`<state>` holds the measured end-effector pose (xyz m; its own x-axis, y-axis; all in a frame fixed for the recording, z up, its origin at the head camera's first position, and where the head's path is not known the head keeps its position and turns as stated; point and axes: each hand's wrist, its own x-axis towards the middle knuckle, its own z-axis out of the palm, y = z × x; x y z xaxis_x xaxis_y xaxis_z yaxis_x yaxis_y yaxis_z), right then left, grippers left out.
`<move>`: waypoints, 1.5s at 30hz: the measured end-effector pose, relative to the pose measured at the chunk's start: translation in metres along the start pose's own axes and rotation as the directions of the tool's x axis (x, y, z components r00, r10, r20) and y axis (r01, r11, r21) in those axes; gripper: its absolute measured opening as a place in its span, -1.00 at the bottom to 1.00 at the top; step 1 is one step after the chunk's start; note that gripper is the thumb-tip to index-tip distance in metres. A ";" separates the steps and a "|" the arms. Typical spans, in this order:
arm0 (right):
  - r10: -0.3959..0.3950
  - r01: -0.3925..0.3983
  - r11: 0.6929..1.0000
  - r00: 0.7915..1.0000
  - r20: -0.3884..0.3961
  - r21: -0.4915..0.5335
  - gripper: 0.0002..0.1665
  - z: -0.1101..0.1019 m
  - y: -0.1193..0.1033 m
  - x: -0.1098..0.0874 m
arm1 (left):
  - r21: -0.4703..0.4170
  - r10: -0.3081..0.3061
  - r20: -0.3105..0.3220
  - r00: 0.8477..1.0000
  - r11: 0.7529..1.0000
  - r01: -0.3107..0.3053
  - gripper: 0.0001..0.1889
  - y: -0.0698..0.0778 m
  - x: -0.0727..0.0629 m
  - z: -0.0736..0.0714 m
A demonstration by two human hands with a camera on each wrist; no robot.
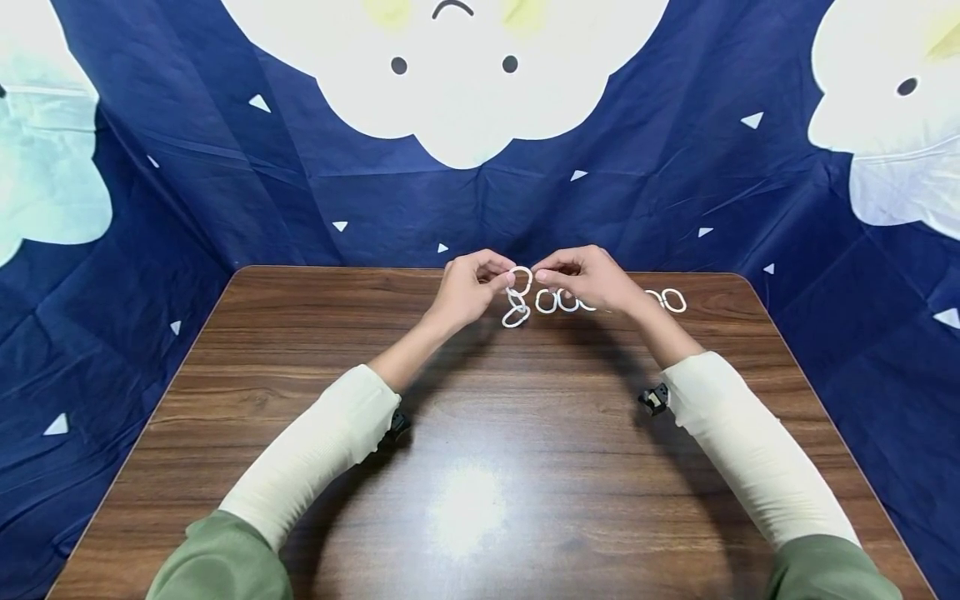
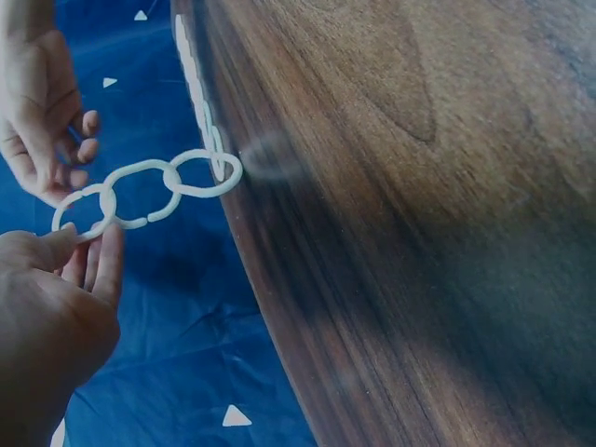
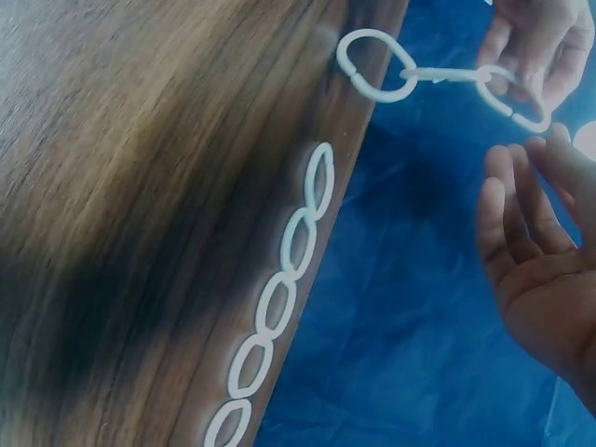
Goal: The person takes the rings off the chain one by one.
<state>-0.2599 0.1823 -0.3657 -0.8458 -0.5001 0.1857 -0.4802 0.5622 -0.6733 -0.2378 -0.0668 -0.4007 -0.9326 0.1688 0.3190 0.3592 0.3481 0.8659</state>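
Observation:
A short chain of three white plastic links hangs above the table's far edge. My left hand (image 1: 468, 287) pinches its top link (image 1: 522, 292) between thumb and fingers. From the other side my right hand (image 1: 588, 275) brings thumb and index fingertip together at that same link's edge; its other fingers stay loose in the right wrist view. The middle link (image 2: 140, 166) and end link (image 3: 376, 65) dangle below, joined in line. A longer chain of white links (image 3: 250, 363) lies on the table under my right hand, which covers part of it in the head view.
The brown wooden table (image 1: 465, 417) reaches to just beyond my hands. Dark blue cloth (image 1: 315, 167) with white clouds and triangles hangs behind it and on both sides. Light glares on the near tabletop.

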 end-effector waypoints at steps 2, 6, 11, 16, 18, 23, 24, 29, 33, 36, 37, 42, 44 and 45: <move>-0.006 0.006 1.000 1.000 -0.007 -0.005 -0.74 0.001 -0.003 0.001 | -0.004 0.000 0.000 1.000 1.000 0.000 -0.88 0.000 -0.001 0.000; -0.009 0.008 1.000 1.000 -0.021 -0.015 -0.69 0.004 -0.007 0.003 | -0.003 0.005 0.004 1.000 1.000 -0.005 -0.88 0.000 -0.001 -0.001; -0.012 0.011 1.000 1.000 -0.017 -0.011 -0.68 0.007 -0.012 0.005 | -0.001 0.017 0.018 1.000 1.000 -0.017 -0.88 0.002 -0.001 0.000; -0.025 0.025 1.000 1.000 -0.014 -0.020 -0.78 0.011 -0.015 0.008 | -0.005 0.019 0.028 0.999 1.000 -0.018 -0.88 0.004 -0.002 0.000; -0.023 0.022 0.999 1.000 -0.020 -0.027 -0.81 0.012 -0.016 0.008 | -0.008 0.017 0.028 0.999 1.000 -0.017 -0.88 0.005 -0.002 0.000; 0.009 -0.010 0.999 0.999 -0.041 -0.034 -0.81 0.014 -0.018 0.009 | -0.016 0.010 0.021 1.000 1.000 -0.010 -0.87 0.002 -0.004 -0.001; 0.015 -0.016 0.999 0.999 -0.045 -0.036 -0.80 0.014 -0.019 0.010 | -0.013 0.008 0.017 1.000 1.000 -0.008 -0.86 0.001 -0.004 -0.001; 0.070 -0.069 0.997 0.996 -0.058 0.020 -0.82 0.014 -0.023 0.010 | 0.023 -0.001 -0.024 1.000 1.000 0.002 -0.83 -0.006 -0.006 -0.003; 0.118 -0.115 0.992 0.991 -0.064 0.057 -0.81 0.014 -0.023 0.010 | 0.046 -0.012 -0.038 0.999 0.999 0.013 -0.78 -0.009 -0.009 -0.002; 0.137 -0.133 0.988 0.988 -0.064 0.073 -0.79 0.014 -0.024 0.010 | 0.065 -0.027 -0.019 0.999 0.997 0.028 -0.74 -0.009 -0.011 0.000; 0.143 -0.138 0.987 0.988 -0.064 0.077 -0.79 0.014 -0.024 0.010 | 0.071 -0.032 -0.011 0.999 0.997 0.033 -0.73 -0.009 -0.011 0.001; 0.150 -0.145 0.986 0.987 -0.065 0.079 -0.78 0.014 -0.025 0.011 | 0.091 -0.047 0.019 0.999 0.995 0.045 -0.71 -0.008 -0.013 0.005; 0.147 -0.142 0.987 0.987 -0.067 0.078 -0.78 0.014 -0.025 0.011 | 0.104 -0.051 0.024 0.998 0.993 0.049 -0.70 -0.008 -0.013 0.006; 0.146 -0.140 0.987 0.987 -0.067 0.076 -0.78 0.014 -0.025 0.012 | 0.114 -0.054 0.023 0.998 0.992 0.051 -0.70 -0.007 -0.013 0.006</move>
<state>-0.2547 0.1531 -0.3572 -0.9204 -0.3674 0.1334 -0.3376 0.5752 -0.7451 -0.2283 -0.0656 -0.4136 -0.9495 0.1714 0.2629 0.3131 0.4595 0.8312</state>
